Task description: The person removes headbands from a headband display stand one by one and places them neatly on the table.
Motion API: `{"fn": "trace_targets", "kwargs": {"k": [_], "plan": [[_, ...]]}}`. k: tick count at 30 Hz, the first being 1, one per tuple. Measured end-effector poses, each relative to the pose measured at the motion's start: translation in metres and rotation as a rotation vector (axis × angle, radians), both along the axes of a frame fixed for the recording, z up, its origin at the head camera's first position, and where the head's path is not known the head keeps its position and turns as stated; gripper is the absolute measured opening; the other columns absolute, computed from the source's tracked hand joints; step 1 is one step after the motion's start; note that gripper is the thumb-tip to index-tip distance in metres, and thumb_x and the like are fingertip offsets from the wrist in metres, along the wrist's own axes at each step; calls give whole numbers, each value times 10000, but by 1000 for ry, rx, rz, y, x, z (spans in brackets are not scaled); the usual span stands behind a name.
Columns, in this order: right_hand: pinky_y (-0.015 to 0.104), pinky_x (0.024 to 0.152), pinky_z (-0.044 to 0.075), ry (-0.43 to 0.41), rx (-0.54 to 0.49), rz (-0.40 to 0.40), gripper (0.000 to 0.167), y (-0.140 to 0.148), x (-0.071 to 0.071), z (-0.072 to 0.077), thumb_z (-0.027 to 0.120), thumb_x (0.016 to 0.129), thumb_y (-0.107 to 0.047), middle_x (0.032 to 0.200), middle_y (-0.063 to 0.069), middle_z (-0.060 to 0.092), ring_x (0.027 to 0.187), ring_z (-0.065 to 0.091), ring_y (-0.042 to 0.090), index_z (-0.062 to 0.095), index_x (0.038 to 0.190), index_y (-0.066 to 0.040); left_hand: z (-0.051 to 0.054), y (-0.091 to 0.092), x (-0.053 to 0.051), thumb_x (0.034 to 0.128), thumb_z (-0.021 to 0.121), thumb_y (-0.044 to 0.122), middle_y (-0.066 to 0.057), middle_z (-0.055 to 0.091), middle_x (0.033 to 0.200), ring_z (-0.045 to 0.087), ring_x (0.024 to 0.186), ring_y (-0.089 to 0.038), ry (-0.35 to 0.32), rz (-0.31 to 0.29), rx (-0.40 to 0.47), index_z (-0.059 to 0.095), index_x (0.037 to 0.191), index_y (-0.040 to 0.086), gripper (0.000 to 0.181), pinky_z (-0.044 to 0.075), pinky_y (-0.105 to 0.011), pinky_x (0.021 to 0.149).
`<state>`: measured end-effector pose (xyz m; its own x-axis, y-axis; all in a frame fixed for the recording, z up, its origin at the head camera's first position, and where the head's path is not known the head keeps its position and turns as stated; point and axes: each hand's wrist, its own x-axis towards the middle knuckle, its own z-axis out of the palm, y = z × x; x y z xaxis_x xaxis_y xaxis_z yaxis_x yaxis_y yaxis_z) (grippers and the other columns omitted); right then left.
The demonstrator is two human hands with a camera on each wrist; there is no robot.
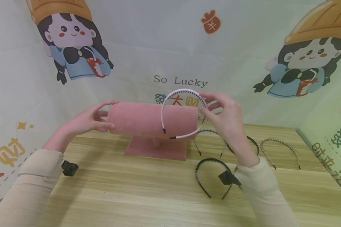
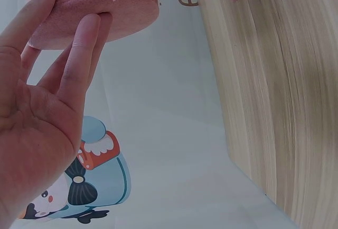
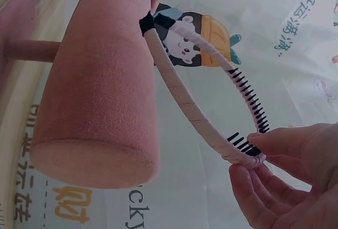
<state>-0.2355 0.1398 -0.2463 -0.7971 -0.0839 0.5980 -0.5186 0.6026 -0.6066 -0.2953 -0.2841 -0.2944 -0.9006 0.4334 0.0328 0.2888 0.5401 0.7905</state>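
A pink velvety headband stand (image 1: pixel 152 119), a horizontal roll on a post and flat base, stands on the table. My left hand (image 1: pixel 86 119) holds the roll's left end between thumb and fingers. In the left wrist view, the fingertips of that hand (image 2: pixel 53 81) lie against the roll's side and end (image 2: pixel 116 17). My right hand (image 1: pixel 227 115) pinches a pale pink headband (image 1: pixel 184 90) with black inner teeth. In the right wrist view, thumb and fingers grip its curved top (image 3: pixel 245 157), and its black tips reach toward the roll (image 3: pixel 100 91). Whether the tips touch it, I cannot tell.
Several headbands lie on the wooden table (image 1: pixel 125 192) to the right: a dark one (image 1: pixel 213 160), a bluish one (image 1: pixel 207 130), a black one partly behind my right wrist (image 1: pixel 254 142), and a beige one (image 1: pixel 281 140). A printed backdrop (image 1: pixel 136 56) rises behind the table.
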Motion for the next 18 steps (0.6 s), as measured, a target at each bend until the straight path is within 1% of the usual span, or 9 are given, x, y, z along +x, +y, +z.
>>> {"fn": "trace_targets", "kwargs": {"k": [4,9,11,14,18], "plan": [[354,764,603,10,26,26,345,1,1,-2,738,870,-64,1072,101,705,873,703,226,701,1208,-117,0,0,0,882,749,175,-291,443,1478,720,949,-118,3,2,1,217,1567,274,873,607,-370,813],[361,751,608,1,68,41,294,4,1,-6,731,877,-66,1063,105,715,873,707,235,719,1169,-99,0,0,0,878,754,180,-286,454,1471,711,972,-96,5,5,0,220,1565,277,877,604,-397,825],[363,739,607,-9,81,41,287,5,2,-7,731,875,-61,1054,98,718,873,708,231,725,1158,-111,0,0,0,876,756,182,-285,456,1470,709,983,-94,2,5,1,220,1565,279,878,603,-404,829],[366,728,606,-16,99,43,284,7,2,-9,729,873,-48,1054,89,725,878,707,225,730,1148,-120,0,0,0,876,756,188,-281,459,1470,705,998,-92,-1,4,1,220,1565,281,878,603,-404,831],[366,733,608,-20,113,54,275,10,3,-11,725,871,-31,1063,90,731,897,696,218,734,1134,-108,0,-1,0,878,754,190,-279,457,1472,715,969,-122,-1,1,-1,220,1565,281,875,605,-376,819]]}}
